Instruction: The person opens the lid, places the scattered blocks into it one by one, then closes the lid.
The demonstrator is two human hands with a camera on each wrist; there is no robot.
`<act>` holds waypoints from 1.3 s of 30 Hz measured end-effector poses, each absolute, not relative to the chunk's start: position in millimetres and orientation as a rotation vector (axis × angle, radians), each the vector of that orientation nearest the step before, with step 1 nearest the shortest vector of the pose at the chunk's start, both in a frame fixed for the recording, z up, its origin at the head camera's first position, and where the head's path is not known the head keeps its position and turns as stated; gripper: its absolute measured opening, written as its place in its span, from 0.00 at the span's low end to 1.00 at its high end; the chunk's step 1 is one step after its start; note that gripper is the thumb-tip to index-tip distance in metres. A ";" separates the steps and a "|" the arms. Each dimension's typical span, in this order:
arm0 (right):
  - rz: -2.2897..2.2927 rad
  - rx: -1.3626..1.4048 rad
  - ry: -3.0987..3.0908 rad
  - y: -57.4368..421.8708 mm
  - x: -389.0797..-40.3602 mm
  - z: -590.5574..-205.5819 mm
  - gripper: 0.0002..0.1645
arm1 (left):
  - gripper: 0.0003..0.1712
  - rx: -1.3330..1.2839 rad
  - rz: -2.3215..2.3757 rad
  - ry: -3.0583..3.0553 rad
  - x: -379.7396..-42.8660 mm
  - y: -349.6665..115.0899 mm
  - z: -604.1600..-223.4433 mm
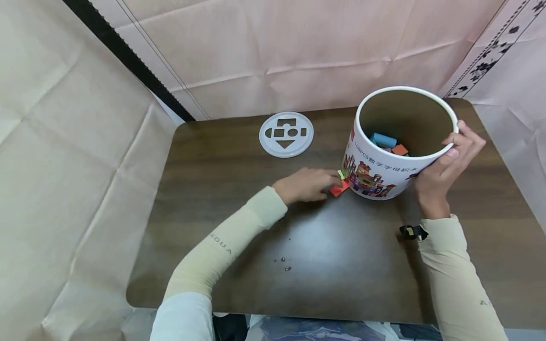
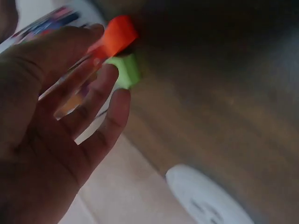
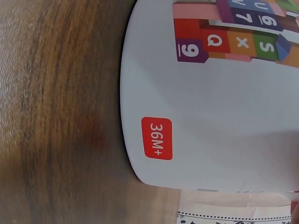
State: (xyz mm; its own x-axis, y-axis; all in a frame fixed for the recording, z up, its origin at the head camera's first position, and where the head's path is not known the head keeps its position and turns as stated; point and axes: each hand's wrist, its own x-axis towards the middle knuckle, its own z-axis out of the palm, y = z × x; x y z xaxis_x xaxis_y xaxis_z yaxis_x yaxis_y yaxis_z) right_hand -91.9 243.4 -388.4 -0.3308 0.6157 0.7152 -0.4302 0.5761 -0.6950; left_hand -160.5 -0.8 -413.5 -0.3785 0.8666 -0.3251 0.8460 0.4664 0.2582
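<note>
A white bucket (image 1: 379, 177) printed with colourful blocks stands at the right of the table, tilted, with several blocks inside. My right hand (image 1: 448, 163) grips its rim and side, thumb outside. Against the bucket's base lie a red-orange block (image 1: 339, 188) and a light green block (image 1: 341, 174). My left hand (image 1: 304, 184) reaches toward them from the left, fingers slightly bent. In the left wrist view, the thumb and fingertips are close to the orange block (image 2: 119, 35) and green block (image 2: 127, 71); firm contact cannot be made out. The right wrist view shows the bucket's side (image 3: 210, 102).
A round white lid (image 1: 286, 135) with shaped cut-outs lies left of the bucket, near the table's back edge. Small dark specks (image 1: 283, 259) dot the front part of the brown table (image 1: 239, 161). Cloth sheets (image 1: 273, 57) hang behind and at the sides.
</note>
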 end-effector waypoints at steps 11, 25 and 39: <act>1.081 -0.093 -1.572 233.6 -90.2 -407.0 0.32 | 0.29 1.478 0.099 2.291 -137.5 -10.1 -456.9; 1.054 -0.105 -1.598 235.7 -85.2 -396.1 0.37 | 0.18 1.404 0.310 2.249 -138.0 -17.7 -459.0; 1.026 -0.076 -1.586 248.7 -92.1 -392.1 0.40 | 0.09 1.425 0.819 2.228 -153.4 -20.7 -405.1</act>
